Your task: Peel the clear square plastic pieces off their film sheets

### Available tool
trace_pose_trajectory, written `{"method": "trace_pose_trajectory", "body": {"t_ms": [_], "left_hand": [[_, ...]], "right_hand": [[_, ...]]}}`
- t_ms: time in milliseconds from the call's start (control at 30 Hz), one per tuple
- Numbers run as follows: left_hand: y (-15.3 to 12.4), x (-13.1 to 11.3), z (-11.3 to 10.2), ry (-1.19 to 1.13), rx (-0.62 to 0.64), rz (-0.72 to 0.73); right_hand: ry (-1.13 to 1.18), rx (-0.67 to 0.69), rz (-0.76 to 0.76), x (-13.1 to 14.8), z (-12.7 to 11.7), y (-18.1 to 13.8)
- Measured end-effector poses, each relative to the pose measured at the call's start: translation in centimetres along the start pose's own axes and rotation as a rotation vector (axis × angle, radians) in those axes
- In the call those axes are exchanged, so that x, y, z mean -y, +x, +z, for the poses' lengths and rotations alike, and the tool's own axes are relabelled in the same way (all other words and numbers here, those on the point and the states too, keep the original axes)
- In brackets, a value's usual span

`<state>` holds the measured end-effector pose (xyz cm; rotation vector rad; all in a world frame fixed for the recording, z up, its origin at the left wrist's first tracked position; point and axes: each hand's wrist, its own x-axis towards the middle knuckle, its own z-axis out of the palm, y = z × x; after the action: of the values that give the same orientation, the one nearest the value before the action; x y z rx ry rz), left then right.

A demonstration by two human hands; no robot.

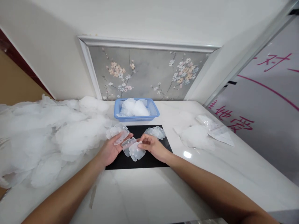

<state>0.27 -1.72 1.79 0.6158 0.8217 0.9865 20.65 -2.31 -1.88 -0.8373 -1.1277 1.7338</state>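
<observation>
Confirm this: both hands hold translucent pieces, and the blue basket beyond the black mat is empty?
No: the basket isn't empty; the head view shows a translucent pile in it. The left hand and right hand do hold pieces, and the blue basket is beyond the black mat.

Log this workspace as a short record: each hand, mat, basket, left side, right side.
Left hand: holds several translucent pieces
Right hand: fingertips on a translucent piece
Mat: black, beneath both hands, on a white table
Basket: blue, beyond the mat, holding whitish pieces
Left side: large whitish heap
Right side: smaller whitish pile
</observation>
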Motion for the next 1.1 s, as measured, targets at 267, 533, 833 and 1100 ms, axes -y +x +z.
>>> {"method": "trace_pose_trajectory", "body": {"t_ms": [267,533,833,1100], "left_hand": [[-0.2,0.0,-0.4,0.092,0.003,0.059],[-0.2,-0.9,0.0,-0.073,-0.062,0.005],[-0.9,0.3,0.6,0.019,0.147,-0.196],[-0.8,-0.2,0.3,0.114,0.143,-0.248]], "right_hand": [[-0.475,0.032,-0.418,1.1,-2.0,0.0],[-0.415,-0.015,-0.383,0.8,-2.6,0.1],[-0.502,-0.144,-0.243,0.4,0.1,-0.2],[-0.388,-0.127,-0.159,0.6,-0.3,-0.3]]}}
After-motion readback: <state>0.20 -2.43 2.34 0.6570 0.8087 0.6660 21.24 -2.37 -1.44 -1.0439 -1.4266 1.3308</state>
